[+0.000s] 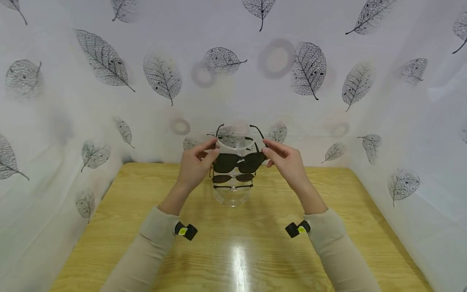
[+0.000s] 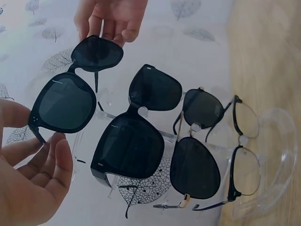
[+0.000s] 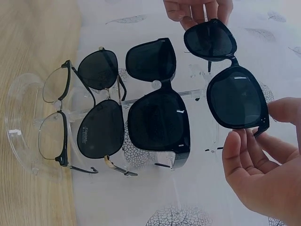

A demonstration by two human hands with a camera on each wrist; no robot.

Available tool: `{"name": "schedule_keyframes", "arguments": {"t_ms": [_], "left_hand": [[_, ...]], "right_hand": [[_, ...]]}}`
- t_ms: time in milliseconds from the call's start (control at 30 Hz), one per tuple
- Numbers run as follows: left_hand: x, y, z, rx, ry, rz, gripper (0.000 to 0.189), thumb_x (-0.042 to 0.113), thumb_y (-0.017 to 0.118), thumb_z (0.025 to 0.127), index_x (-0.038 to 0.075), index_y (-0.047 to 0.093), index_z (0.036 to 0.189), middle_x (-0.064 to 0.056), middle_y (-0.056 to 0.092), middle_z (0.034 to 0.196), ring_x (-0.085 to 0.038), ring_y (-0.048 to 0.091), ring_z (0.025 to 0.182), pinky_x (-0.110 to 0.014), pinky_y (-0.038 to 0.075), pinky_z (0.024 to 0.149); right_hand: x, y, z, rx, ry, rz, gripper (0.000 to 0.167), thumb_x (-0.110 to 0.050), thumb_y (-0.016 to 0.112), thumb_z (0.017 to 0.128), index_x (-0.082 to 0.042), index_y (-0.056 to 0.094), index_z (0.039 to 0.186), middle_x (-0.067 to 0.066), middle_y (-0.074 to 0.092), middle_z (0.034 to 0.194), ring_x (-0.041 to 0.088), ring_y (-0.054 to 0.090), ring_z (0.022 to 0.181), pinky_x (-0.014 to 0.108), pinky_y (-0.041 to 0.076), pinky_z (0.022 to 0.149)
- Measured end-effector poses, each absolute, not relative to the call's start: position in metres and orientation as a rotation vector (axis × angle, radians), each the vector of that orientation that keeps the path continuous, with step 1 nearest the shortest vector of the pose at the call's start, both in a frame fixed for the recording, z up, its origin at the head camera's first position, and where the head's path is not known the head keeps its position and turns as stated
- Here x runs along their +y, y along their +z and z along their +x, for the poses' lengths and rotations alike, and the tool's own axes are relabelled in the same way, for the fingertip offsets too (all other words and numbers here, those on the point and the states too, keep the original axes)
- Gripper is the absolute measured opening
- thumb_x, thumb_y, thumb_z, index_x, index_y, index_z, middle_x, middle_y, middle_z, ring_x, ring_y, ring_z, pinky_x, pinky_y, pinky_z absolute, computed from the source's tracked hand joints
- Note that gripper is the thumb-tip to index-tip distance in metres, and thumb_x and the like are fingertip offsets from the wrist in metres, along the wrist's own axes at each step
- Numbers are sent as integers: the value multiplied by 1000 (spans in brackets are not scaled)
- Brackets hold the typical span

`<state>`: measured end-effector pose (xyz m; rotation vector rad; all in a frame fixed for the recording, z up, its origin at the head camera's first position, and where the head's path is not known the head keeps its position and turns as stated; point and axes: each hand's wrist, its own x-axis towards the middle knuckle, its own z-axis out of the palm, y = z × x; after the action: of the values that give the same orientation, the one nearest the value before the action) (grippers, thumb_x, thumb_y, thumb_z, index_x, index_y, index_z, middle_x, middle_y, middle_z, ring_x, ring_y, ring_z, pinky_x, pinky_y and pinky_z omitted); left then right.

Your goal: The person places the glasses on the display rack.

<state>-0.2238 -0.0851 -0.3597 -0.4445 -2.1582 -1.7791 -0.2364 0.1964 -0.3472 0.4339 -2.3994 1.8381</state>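
Observation:
A pair of black sunglasses [image 1: 225,163] [image 2: 67,104] [image 3: 237,98] is held between both hands, its temples pointing away. My left hand [image 1: 196,164] [image 2: 33,176] pinches the frame at one end near the hinge. At the other end my right hand [image 1: 286,164] [image 3: 263,165] pinches it likewise. Beneath them is a clear display stand [image 1: 232,202] [image 2: 287,155] [image 3: 14,127]. It carries another pair of black sunglasses [image 2: 129,146] [image 3: 157,120], thin-framed sunglasses [image 1: 222,179] [image 2: 195,167] [image 3: 101,129] and half-rimmed clear glasses [image 1: 233,187] [image 2: 233,174] [image 3: 61,139]. In the head view the two black pairs overlap.
The stand is at the far edge of a wooden table [image 1: 146,247], close to a white leaf-printed sheet [image 1: 233,101] that hangs behind and along both sides. Small black devices are strapped to the left wrist [image 1: 186,230] and right wrist [image 1: 297,229].

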Motion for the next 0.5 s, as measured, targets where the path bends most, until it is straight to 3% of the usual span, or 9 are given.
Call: {"name": "schedule_keyframes", "arguments": {"t_ms": [300, 500], "left_hand": [[-86, -361, -230, -2160, -1769, -436, 37, 12, 65, 104, 4, 67, 141, -21, 73, 130, -35, 71, 86, -18, 46, 52], [-87, -363, -235, -2169, -1756, -425, 38, 14, 64, 105, 5, 66, 142, -18, 71, 137, -30, 70, 91, -18, 42, 51]], "right_hand": [[192, -349, -246, -2388, 1848, 426, 47, -25, 67, 105, -10, 61, 149, 17, 65, 146, 12, 68, 75, 24, 60, 75], [189, -351, -251, -2375, 1882, 403, 49, -26, 67, 105, -8, 59, 150, 21, 62, 149, 13, 68, 74, 25, 60, 75]]}}
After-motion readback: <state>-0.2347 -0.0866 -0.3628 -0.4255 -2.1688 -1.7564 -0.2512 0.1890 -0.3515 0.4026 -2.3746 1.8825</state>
